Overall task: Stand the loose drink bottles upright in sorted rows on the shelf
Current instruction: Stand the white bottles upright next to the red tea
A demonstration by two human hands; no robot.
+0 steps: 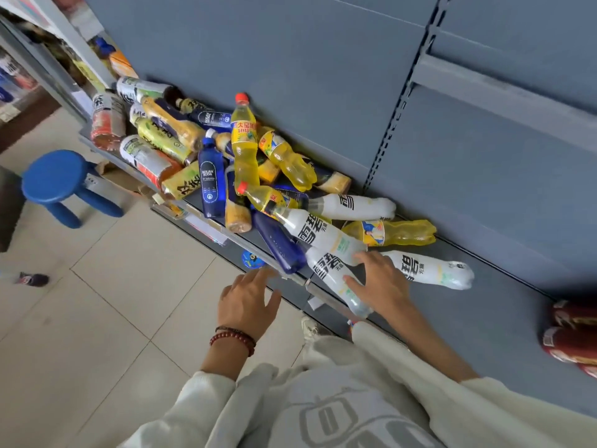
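We observe soft, even light with no hard shadows; its source lies outside the view. The pale floor (106,334) at left is the brightest area and carries a faint sheen, while the matt back panel (290,76) shows no glare. Small glints mark the yellow bottles (245,147) and the blue bottle (211,182). A weak shadow lies on the shelf (468,324) beneath the right hand (381,282). The left hand (248,302) shows slight motion blur at its fingertips. Wide-angle distortion bows the slotted upright (387,130) and tilts the whole scene. We find the racks (19,76) at far left and the red packs (571,337) at the right edge smeared and soft.
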